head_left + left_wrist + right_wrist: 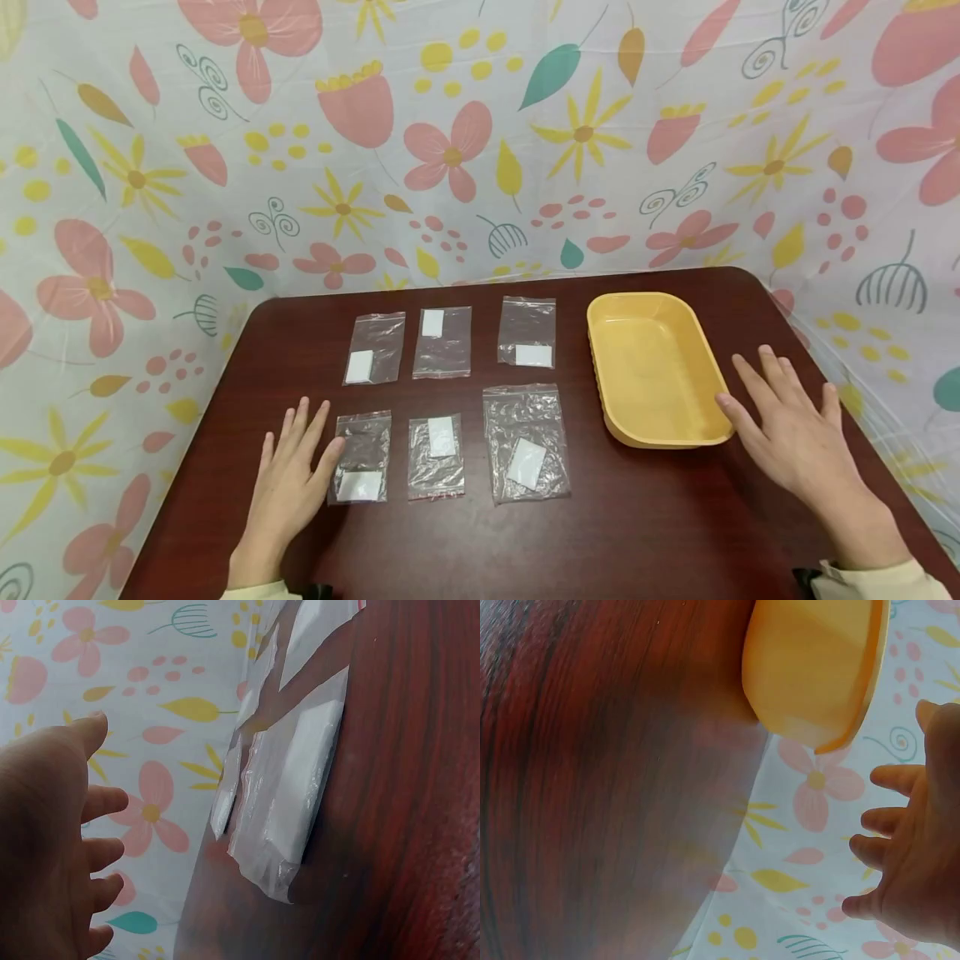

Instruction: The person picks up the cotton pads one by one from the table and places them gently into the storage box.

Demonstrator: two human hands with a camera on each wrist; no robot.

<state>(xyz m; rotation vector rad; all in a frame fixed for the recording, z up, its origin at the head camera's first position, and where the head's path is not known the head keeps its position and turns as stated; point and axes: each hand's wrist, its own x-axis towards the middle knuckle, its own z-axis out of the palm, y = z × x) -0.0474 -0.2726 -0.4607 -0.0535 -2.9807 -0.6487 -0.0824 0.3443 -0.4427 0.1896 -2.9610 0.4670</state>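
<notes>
My left hand [291, 471] is at the front left with its fingers extended and nothing held. Its thumb is close to a clear zip bag [365, 442] with a white rectangular piece [360, 486] inside; whether they touch, I cannot tell. In the left wrist view this bag [281, 810] appears to the right of the hand. My right hand [802, 442] has its fingers spread and holds nothing. Its thumb is beside the near right corner of a yellow plastic tray [652, 367], which has nothing in it. The right wrist view shows the tray's side [810, 667] above the hand.
Several more clear bags, each with a white piece, lie in two rows: a back left bag [386, 337], a back middle bag [442, 354], a back right bag [527, 321], a front middle bag [420, 475] and a larger front bag [555, 417]. A floral curtain [450, 233] surrounds the dark table [600, 533].
</notes>
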